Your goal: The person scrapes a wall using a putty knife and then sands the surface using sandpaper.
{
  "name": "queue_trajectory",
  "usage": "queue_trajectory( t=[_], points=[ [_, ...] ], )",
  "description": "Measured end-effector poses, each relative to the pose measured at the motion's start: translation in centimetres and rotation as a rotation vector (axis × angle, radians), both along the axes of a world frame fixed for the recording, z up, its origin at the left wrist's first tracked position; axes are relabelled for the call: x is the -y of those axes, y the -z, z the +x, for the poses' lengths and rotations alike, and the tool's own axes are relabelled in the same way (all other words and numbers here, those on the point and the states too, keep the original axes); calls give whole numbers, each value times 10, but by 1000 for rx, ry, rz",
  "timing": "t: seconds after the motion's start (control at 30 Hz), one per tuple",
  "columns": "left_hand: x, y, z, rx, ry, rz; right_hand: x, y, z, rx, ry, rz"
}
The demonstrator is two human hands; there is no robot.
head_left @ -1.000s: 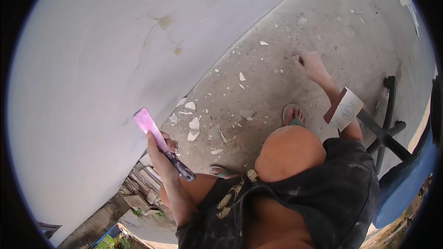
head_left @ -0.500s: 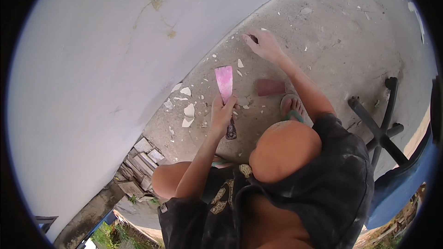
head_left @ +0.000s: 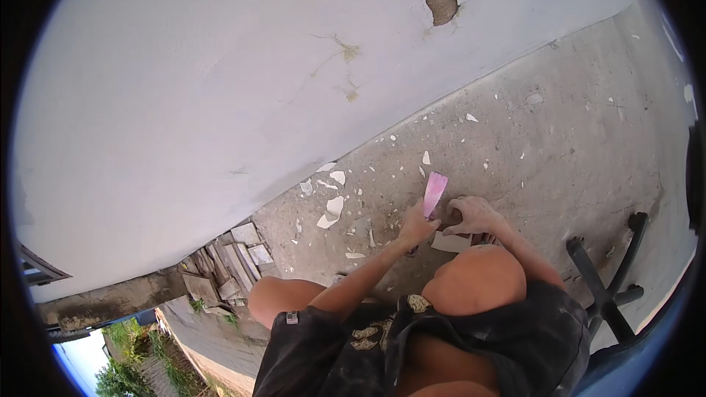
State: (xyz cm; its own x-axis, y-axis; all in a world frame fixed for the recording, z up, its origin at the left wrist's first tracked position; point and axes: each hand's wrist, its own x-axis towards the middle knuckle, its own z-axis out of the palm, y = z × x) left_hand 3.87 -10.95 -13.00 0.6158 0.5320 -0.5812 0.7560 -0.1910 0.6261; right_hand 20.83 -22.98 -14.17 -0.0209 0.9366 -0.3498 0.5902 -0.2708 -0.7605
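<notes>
My left hand (head_left: 419, 226) is closed around the handle of a putty knife (head_left: 435, 191), whose pink-smeared blade points up and away from me. Just right of it, my right hand (head_left: 476, 215) is curled, thumb and fingers at the top edge of a pale sheet (head_left: 450, 242). It looks like the back of the reddish sandpaper seen earlier on the floor. Its lower part goes behind my knee (head_left: 478, 279). Both hands are low over the concrete floor, close together.
White paint flakes (head_left: 332, 212) litter the floor along the wall (head_left: 220, 103). The wall has a brown bare patch (head_left: 442, 9) and stains. Stacked tiles and boards (head_left: 228, 261) lean at lower left. A black chair base (head_left: 607, 294) stands at right.
My right hand has come back from the outstretched reach to the sheet beside my foot; its pale side now shows. The putty knife stays in my left hand. The view has shifted.
</notes>
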Motion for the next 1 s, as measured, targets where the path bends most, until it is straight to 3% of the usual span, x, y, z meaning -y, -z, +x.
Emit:
queue_trajectory(
  t=[0.2, 0.3, 0.47, 0.6, 0.67, 0.73, 0.83, 0.93, 1.0],
  points=[
    [-4, 8, -6, 5, -69, 5, 22, 23, -43, 281, -250, 230],
    [-25, -13, -12, -12, 20, 76, 21, 23, -36, -45, -144, 18],
    [-52, -93, -6, -57, 128, 8, -18, -44, 10, -489, 426, 181],
    [-53, -139, 8, 150, -337, -392, -53, -65, 15, -741, 506, 252],
    [-53, -157, 10, 260, -557, -547, -68, -82, 10, -237, 400, 622],
    [-58, -159, 1, 257, -592, -539, -81, -85, 3, 168, 360, 980],
    [-71, -171, -13, 209, -566, -547, -76, -92, -20, 179, 268, 1204],
    [-81, -169, -30, 189, -600, -519, -71, -118, -29, -170, -146, 898],
    [-88, -170, -35, 269, -606, -641, -70, -123, -42, -316, -80, 826]
  ],
)
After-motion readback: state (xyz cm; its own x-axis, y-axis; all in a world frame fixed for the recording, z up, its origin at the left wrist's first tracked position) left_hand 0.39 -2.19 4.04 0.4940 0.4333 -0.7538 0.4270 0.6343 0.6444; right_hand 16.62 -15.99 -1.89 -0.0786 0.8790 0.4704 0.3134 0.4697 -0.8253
